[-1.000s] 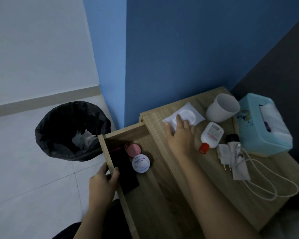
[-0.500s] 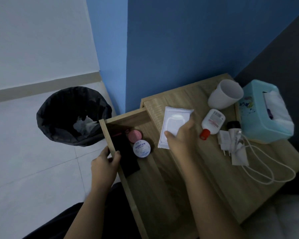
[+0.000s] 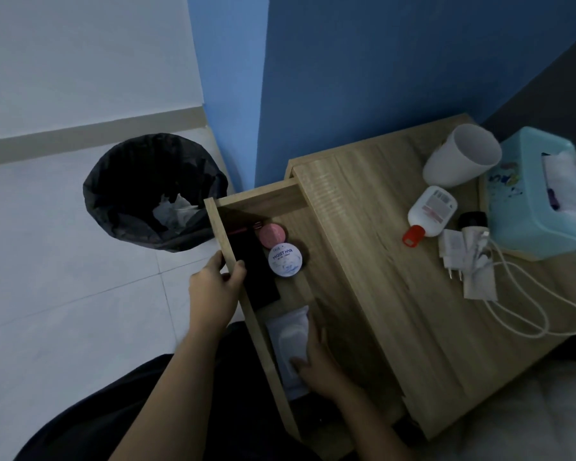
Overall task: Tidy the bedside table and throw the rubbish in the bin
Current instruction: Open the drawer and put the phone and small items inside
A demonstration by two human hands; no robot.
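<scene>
Bottom of the frame: the right hand [image 3: 316, 364] is down in the open drawer [image 3: 219, 224], grasping a white soft pack [image 3: 288, 337]. The thumb lies over the pack's top, the fingers run along its right edge, and the pack lies flat on the drawer floor, at the near end.

Just up and left, the left hand [image 3: 213, 291] is clamped on the drawer's front wall, thumb inside and fingers outside.

Further into the drawer, a flat black thing [image 3: 256, 277] lies along that front wall. Beside it is a white round jar [image 3: 285, 260], and a pink lid [image 3: 272, 235] touches the jar on its far side.

On the right, the table [image 3: 363, 261] top carries a white cable [image 3: 536, 335] looping near the right edge, and a white plug [image 3: 453, 252] next to it. Beyond that a white bottle [image 3: 431, 209] with a red cap lies on its side, with a small black-capped item [image 3: 473, 219] just to its right. The white cup [image 3: 463, 161] is tipped over, mouth facing right, hard by the teal tissue box [image 3: 539, 201].

Centre left, on the pale floor, the bin [image 3: 113, 181] stands just beyond the drawer's far corner, black-lined, with crumpled tissue [image 3: 173, 211] inside. Behind it all is the blue wall [image 3: 379, 78].
</scene>
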